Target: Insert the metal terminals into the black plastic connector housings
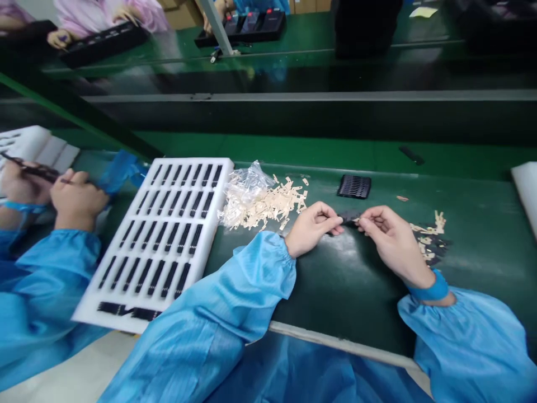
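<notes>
My left hand [314, 228] pinches one end of a thin black part [348, 216] just above the green bench. At the other end of it, my right hand [392, 240] closes thumb and forefinger on a small beige piece [356, 221], which touches or nearly touches the black part. Most of both held things is hidden by fingertips. Beyond my hands lies a block of black ribbed parts [354, 186]. Loose beige pieces [279, 202] form a pile left of my left hand, partly under a clear plastic bag [251, 182]. Beside my right wrist are scattered beige and black scraps [430, 243].
To the left, a white foam tray [161, 218] holds rows of black parts. A co-worker's hands [78, 198] work beyond it. A black strip [411, 155] lies toward the back, and white foam [526, 190] stands at the right edge. More people work across the bench.
</notes>
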Demonstrator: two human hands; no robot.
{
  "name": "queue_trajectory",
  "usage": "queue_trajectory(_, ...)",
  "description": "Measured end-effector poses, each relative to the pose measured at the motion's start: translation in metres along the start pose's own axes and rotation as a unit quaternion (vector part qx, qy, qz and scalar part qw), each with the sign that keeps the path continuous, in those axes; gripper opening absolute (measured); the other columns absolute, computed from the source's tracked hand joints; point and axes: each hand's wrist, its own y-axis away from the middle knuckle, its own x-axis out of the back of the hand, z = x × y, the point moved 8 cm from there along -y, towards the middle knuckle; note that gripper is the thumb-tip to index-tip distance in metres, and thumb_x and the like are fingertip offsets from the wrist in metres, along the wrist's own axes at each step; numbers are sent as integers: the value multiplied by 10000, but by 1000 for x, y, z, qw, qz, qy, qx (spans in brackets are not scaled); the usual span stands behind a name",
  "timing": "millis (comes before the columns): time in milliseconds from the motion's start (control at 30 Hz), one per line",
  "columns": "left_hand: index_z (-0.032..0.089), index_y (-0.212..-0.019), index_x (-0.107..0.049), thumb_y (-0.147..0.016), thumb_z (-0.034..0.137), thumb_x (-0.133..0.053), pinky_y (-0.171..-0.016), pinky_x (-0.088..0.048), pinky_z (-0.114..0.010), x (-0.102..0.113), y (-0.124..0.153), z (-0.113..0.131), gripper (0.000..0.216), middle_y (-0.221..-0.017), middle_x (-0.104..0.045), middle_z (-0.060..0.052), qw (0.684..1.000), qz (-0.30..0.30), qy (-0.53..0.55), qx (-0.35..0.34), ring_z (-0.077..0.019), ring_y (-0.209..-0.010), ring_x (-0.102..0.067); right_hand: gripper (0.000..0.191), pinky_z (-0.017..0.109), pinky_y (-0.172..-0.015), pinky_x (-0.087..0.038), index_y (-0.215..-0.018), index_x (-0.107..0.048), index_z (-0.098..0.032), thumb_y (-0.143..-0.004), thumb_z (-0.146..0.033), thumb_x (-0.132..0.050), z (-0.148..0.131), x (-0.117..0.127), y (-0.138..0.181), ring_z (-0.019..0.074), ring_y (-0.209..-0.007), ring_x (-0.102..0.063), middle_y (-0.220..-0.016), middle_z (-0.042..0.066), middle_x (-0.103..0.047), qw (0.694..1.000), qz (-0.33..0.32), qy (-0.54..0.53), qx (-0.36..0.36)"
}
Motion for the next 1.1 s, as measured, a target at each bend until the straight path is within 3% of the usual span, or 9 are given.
queue_trajectory(133,166,-1136,-563,-847,457,-784,-713,-583,-259,-1,-1,0,466,-853,-650,-5,1000,-4,5,-21,-136,-741,-735,236,271,-652,-530,-967,-696,-218,-870,-415,-783,13,-9,5,134,-703,-623,-877,21,-705,996,27,-72,-53)
queue_trajectory(300,173,-1017,-512,-972,479,-595,-609,-532,-236,-4,5,-2,320,-827,-622,1,999,11,-51,-15,-102,-650,-667,237,273,-718,-589,-1000,-721,-226,-844,-370,-824,14,-7,9,132,-733,-686,-881,20,-731,989,58,-115,-68)
queue_trajectory(433,170,-1081,-593,-928,402,-666,-599,-447,-219,-5,11,5,287,-693,-543,49,985,30,-168,-28,-82,-608,-547,228,262,-713,-605,-964,-721,-225,-823,-354,-846,14,-13,17,123,-698,-697,-838,8,-731,985,83,-130,-72)
queue_trajectory(500,164,-1006,-629,-917,403,-671,-605,-420,-223,-4,12,8,259,-684,-538,44,976,40,-209,-33,-85,-619,-521,237,272,-732,-613,-982,-724,-224,-829,-363,-840,13,-17,19,131,-720,-710,-857,15,-741,986,77,-129,-70)
queue_trajectory(700,164,-843,-614,-892,377,-662,-598,-375,-227,-3,11,12,224,-650,-520,48,972,58,-221,-48,-83,-605,-466,262,277,-645,-579,-947,-743,-205,-884,-458,-761,7,-23,18,151,-678,-686,-799,37,-742,997,15,-57,-51)
queue_trajectory(900,177,-928,-671,-883,390,-694,-601,-387,-229,0,14,13,219,-650,-521,53,964,103,-234,-77,-89,-603,-464,219,307,-662,-556,-912,-728,-208,-919,-427,-719,2,-24,21,159,-669,-657,-783,32,-724,1000,21,-12,-6)
queue_trajectory(1100,180,-942,-700,-908,348,-655,-644,-428,-222,-11,20,9,177,-710,-618,40,941,54,-320,-100,-91,-638,-526,182,339,-701,-548,-944,-720,-222,-968,-390,-656,-1,-21,24,184,-723,-670,-850,46,-736,997,48,60,30)
